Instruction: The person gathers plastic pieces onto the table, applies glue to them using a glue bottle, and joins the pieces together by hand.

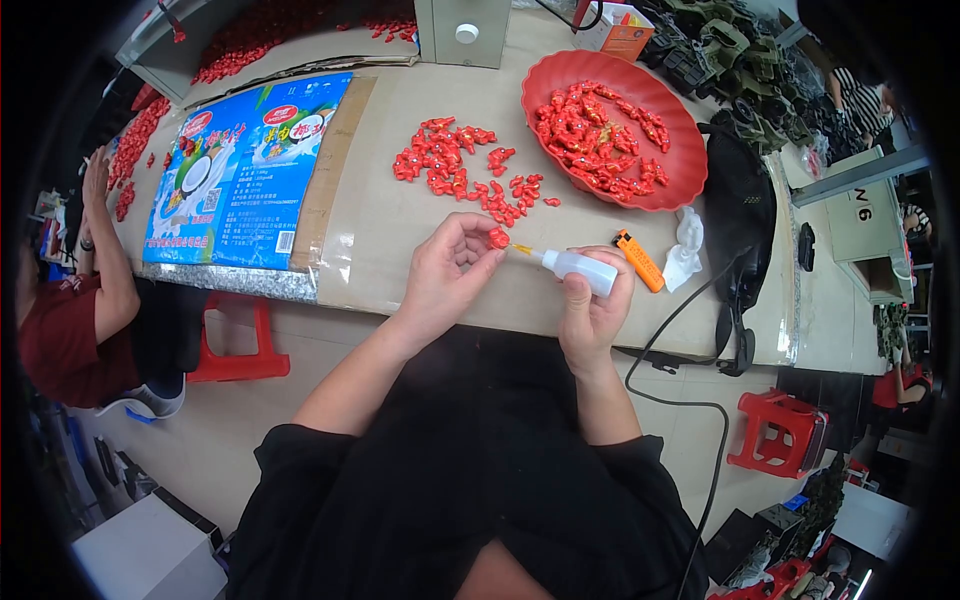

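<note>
Between the thumb and fingertips of my left hand is a small red figurine; its exact shape is too small to make out. My right hand grips a white squeeze bottle, tilted so its thin yellowish nozzle points left, its tip at or very near the figurine. Beyond my hands lies a loose pile of similar red figurines. A red scalloped bowl at the far right holds many more. Just right of the bottle are an orange lighter and a crumpled white tissue.
A flattened blue carton covers the table's left part. Near the right edge lies a black bag, with a black cable running down from it. Another person sits at the left. Red stools stand on the floor.
</note>
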Available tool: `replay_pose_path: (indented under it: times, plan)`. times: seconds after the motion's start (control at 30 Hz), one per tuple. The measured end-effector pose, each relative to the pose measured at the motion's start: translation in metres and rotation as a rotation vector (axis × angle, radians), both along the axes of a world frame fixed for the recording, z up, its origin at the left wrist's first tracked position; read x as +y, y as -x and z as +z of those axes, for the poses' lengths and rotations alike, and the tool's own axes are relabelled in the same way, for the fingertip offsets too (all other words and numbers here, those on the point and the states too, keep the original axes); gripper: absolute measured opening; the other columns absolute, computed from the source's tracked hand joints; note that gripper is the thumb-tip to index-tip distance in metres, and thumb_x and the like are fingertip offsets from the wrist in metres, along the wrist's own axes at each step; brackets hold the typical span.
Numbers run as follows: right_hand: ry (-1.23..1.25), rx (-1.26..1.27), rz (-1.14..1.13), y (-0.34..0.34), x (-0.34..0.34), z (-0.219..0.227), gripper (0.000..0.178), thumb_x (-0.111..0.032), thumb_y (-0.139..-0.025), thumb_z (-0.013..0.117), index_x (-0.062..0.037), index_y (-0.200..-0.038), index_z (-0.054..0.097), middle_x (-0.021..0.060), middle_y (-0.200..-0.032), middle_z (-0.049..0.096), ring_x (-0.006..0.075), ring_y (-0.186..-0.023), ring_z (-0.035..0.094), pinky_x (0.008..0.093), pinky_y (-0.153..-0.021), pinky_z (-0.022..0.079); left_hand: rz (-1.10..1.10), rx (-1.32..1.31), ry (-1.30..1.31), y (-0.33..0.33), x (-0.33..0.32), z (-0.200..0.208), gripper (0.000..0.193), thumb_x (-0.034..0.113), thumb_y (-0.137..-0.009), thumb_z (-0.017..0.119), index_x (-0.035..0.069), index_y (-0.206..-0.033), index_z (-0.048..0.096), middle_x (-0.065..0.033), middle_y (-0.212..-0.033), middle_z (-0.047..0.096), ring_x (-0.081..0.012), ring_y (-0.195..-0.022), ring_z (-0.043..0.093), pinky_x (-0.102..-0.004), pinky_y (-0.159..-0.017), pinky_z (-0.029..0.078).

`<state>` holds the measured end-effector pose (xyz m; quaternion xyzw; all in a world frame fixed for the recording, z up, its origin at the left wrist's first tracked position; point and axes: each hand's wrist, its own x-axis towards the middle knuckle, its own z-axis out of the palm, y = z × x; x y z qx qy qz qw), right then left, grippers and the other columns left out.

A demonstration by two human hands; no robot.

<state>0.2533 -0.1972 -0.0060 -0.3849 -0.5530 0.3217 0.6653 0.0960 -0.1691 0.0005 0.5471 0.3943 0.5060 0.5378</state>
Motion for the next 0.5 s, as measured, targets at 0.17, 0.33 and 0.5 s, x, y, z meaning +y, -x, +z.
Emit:
replay_pose_path:
  times: [0.17, 0.33, 0.5]
  plan:
    - [0.002, -0.024, -0.004, -0.001, 0.0008, -0.0029, 0.029, -0.016, -0.083, 0.057, 0.0012, -0.099, 0.039, 0.013, -0.093, 0.046, 0.0174, -0.084, 0.05, 0.027, -0.073, 0.043, -0.005, -0.001, 0.006, 0.0, -0.0003, 0.0003, 0.027, -0.005, -0.078, 0.057, -0.002, -0.102, 0.045, -0.0033, -0.087, 0.053, -0.0066, -0.076, 0.051, -0.0191, -0.068, 0.043]
    - [0.015, -0.013, 0.009, -0.0004, 0.0, -0.0022, 0.03, -0.016, -0.083, 0.057, 0.0014, -0.099, 0.04, 0.013, -0.093, 0.046, 0.0172, -0.083, 0.05, 0.0268, -0.073, 0.043, -0.006, 0.006, 0.012, -0.0002, -0.0009, 0.0012, 0.027, -0.005, -0.078, 0.057, -0.002, -0.102, 0.045, -0.0033, -0.087, 0.053, -0.0067, -0.076, 0.052, -0.0191, -0.068, 0.044]
    - [0.017, 0.0, 0.006, -0.0005, 0.0009, -0.0033, 0.03, -0.016, -0.083, 0.058, 0.0014, -0.099, 0.04, 0.0128, -0.094, 0.046, 0.0173, -0.083, 0.05, 0.0264, -0.073, 0.043, -0.018, 0.017, 0.002, -0.0002, -0.0004, 0.0007, 0.027, -0.006, -0.078, 0.057, -0.002, -0.102, 0.045, -0.0033, -0.087, 0.052, -0.007, -0.077, 0.052, -0.0192, -0.069, 0.044]
